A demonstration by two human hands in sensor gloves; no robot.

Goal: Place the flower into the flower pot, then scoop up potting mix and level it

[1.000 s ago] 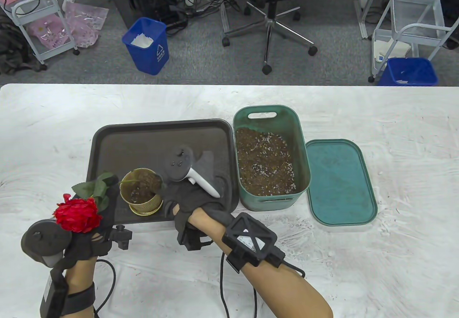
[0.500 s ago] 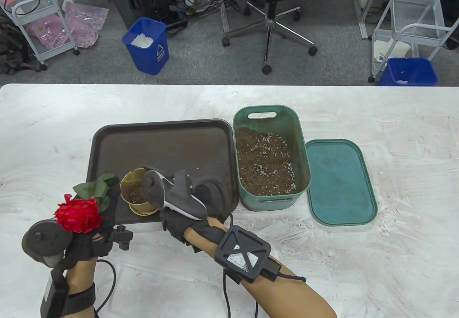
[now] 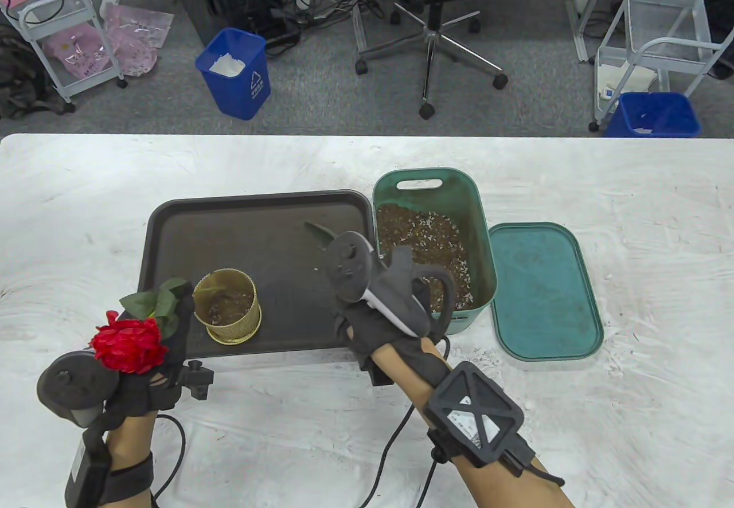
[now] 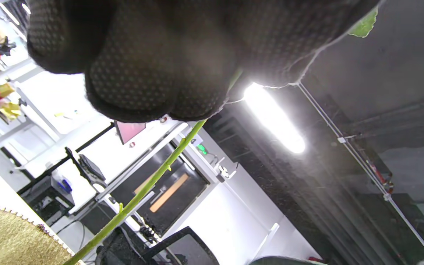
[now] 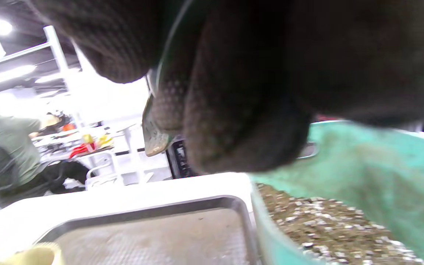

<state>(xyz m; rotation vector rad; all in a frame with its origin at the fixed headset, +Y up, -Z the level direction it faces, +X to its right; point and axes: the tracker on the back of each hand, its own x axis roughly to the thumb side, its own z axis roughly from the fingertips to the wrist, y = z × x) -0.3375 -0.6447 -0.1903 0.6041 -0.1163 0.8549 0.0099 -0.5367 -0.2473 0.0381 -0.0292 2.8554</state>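
Observation:
My left hand (image 3: 172,347) grips a red flower (image 3: 129,344) with green leaves (image 3: 153,301) just left of the gold flower pot (image 3: 226,304). In the left wrist view the curled fingers (image 4: 142,55) hold the green stem (image 4: 142,191), which slants down toward the pot's rim (image 4: 13,239); its lower end is out of view. The pot stands on the dark tray (image 3: 229,227) with some mix inside. My right hand (image 3: 367,327) holds a dark green scoop (image 3: 317,231) over the tray's right edge, beside the green bin (image 3: 481,227) of potting mix (image 3: 418,238). The right wrist view shows fingers curled round the scoop (image 5: 153,136).
The bin's green lid (image 3: 545,290) lies flat to the right of the bin. White table (image 3: 631,198) stretches around the tray, with some spilled mix near the front of the bin. Cables trail from both wrists toward the front edge.
My right hand has swung from above the pot rightward and further back, to the tray's right edge by the bin, still holding the scoop. The left hand and flower have barely moved.

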